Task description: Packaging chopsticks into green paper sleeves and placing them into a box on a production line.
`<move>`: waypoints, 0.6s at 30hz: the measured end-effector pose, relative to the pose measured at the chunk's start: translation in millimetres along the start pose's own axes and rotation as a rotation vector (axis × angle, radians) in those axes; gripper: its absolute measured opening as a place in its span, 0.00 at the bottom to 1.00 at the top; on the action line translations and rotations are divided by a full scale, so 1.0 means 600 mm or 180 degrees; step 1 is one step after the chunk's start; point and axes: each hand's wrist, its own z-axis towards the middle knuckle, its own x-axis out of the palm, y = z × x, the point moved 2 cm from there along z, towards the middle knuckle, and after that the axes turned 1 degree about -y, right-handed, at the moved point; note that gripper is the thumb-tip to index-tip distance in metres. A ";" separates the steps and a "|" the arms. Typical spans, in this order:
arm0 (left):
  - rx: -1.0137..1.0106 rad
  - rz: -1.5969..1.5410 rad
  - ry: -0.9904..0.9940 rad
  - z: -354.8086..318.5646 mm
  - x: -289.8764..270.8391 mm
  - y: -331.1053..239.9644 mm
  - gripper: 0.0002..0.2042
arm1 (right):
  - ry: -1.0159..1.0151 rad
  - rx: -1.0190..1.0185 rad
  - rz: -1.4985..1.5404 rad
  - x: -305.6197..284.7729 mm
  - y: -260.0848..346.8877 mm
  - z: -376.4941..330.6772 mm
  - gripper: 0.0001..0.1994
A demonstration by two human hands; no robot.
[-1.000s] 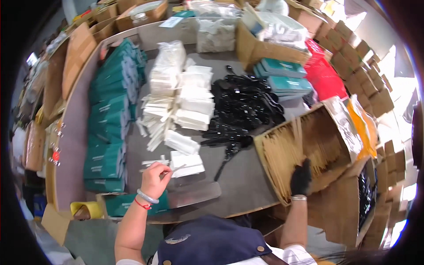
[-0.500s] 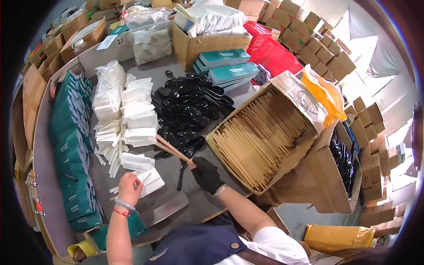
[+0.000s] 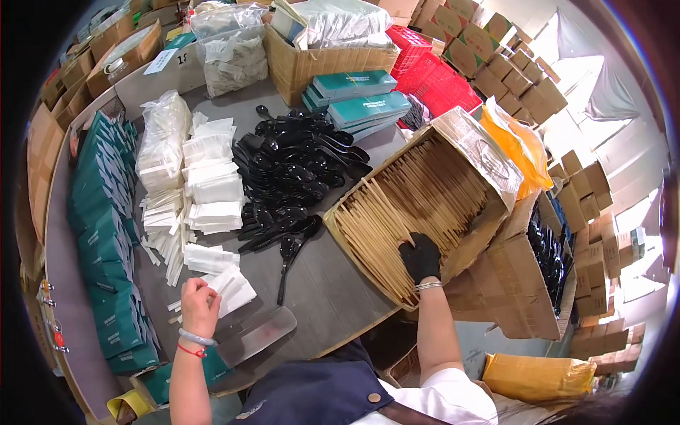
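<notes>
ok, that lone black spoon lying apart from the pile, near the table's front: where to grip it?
Probably the handle of the black spoon, from above. It lies flat, bowl toward the spoon pile, handle pointing to the table's near edge with bare surface on both sides. Pinch across the thin handle's near end.

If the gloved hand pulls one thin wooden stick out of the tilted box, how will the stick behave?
The sticks look thin, long and straight, so one is probably stiff and very light. They lie packed tightly in rows in the tilted cardboard box, so neighbours may slide out too. The right hand wears a black glove, which may make pinching a single stick harder.
</notes>
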 end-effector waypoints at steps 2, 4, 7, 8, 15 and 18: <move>0.0028 -0.0003 -0.0007 -0.001 -0.002 -0.001 0.08 | -0.0018 -0.0189 0.0043 -0.008 0.012 -0.004 0.10; 0.0059 -0.0013 -0.0018 -0.001 -0.003 -0.002 0.08 | -0.0044 -0.0239 0.0006 -0.002 0.000 -0.002 0.09; 0.0003 -0.0144 0.0002 0.000 -0.003 -0.005 0.07 | -0.0042 -0.0286 -0.0146 0.000 -0.010 0.000 0.09; 0.0030 -0.0210 -0.0042 0.000 -0.005 -0.009 0.07 | -0.0008 -0.0281 -0.0254 0.000 -0.010 0.002 0.09; 0.0082 -0.0295 -0.0122 -0.001 -0.017 -0.018 0.07 | 0.0087 -0.0266 -0.0143 -0.006 0.009 0.006 0.12; 0.0139 -0.0279 -0.0157 -0.001 -0.022 -0.026 0.07 | -0.0018 -0.0457 -0.0451 -0.007 0.010 0.006 0.11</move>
